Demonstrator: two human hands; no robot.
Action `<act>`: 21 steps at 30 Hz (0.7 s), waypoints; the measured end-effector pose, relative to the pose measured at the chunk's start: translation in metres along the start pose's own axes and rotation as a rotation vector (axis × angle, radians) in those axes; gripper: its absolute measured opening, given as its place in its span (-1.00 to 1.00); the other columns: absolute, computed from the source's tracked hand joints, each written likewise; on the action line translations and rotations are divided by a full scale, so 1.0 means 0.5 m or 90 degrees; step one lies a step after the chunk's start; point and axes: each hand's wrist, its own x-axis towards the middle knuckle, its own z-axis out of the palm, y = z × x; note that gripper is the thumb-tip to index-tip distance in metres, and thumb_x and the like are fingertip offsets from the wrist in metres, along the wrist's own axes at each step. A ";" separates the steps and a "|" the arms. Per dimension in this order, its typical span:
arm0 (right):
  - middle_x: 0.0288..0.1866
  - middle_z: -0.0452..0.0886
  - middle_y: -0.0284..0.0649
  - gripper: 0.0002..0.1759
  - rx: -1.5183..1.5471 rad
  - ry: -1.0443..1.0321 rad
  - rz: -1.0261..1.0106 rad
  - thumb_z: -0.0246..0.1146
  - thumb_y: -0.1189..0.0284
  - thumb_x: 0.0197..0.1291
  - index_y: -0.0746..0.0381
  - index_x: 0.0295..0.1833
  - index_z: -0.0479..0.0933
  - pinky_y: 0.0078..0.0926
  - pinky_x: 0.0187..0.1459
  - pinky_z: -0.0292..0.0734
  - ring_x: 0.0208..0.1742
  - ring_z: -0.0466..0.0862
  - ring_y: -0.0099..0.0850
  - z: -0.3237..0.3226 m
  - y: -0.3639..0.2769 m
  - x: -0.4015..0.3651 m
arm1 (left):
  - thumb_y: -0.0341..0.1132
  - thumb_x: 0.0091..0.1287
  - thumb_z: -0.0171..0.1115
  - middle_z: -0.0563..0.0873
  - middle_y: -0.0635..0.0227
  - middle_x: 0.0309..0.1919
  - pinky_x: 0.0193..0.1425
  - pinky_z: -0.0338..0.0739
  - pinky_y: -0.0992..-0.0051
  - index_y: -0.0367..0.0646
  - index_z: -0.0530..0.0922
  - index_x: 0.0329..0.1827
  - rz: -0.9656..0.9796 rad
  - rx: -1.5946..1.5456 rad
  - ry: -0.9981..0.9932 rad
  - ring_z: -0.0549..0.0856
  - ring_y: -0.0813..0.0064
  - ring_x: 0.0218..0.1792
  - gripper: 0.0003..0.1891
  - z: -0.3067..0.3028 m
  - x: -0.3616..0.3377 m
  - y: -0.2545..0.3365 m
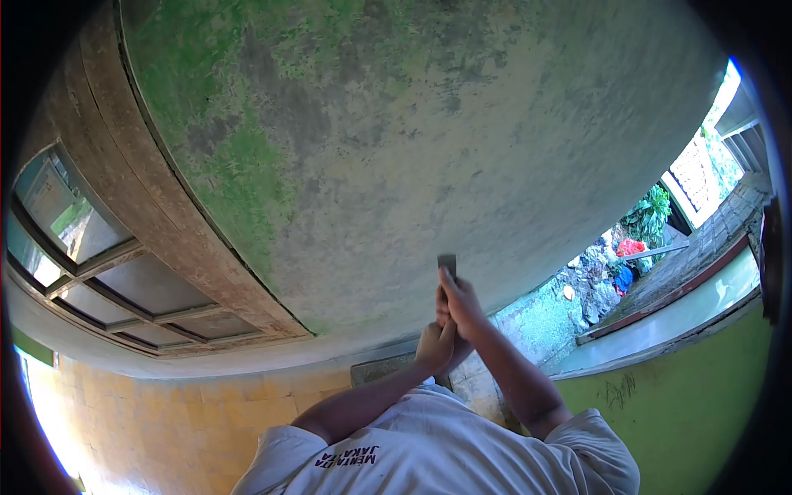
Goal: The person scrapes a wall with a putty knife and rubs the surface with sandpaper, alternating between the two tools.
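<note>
- The concrete wall [462,124] fills most of the view. It is grey and stained, with green moss spread over its upper left part.
- A weathered wooden window frame [165,223] runs along the left side of the wall, with glass panes [148,285] set in it.
- A yellow tiled floor [165,412] lies at the lower left, below the window.
- A green painted wall [685,396] stands at the lower right, topped by a pale ledge [685,313]. Beyond it, well apart from the hands, are plants [648,214] and some red and blue items too small to tell.
- The person's white shirt [429,450] shows at the bottom edge, and both bare forearms reach from it toward the concrete wall.
- The right hand [460,305] is uppermost, its fingers pressed together and wrapped around the dark tool.
- The left hand [435,346] sits just beneath, touching the right wrist. Its fingers are curled closed — whether they wrap the tool's handle cannot be told.
- The dark tool [446,264] is small and rectangular. It sticks up out of the right hand, its top end at the concrete wall — near the middle of the view.
</note>
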 end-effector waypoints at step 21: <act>-0.75 0.19 -0.44 -0.47 0.017 -0.023 -0.020 0.14 -0.08 0.26 0.14 -0.48 0.29 -0.54 -0.70 0.20 -0.79 0.26 -0.56 0.002 -0.066 0.046 | 0.01 0.42 -0.18 0.59 -0.21 -0.44 -0.34 0.37 -0.01 -0.22 0.55 -0.22 0.018 0.051 -0.063 0.60 -0.20 -0.33 -0.54 -0.022 0.069 0.065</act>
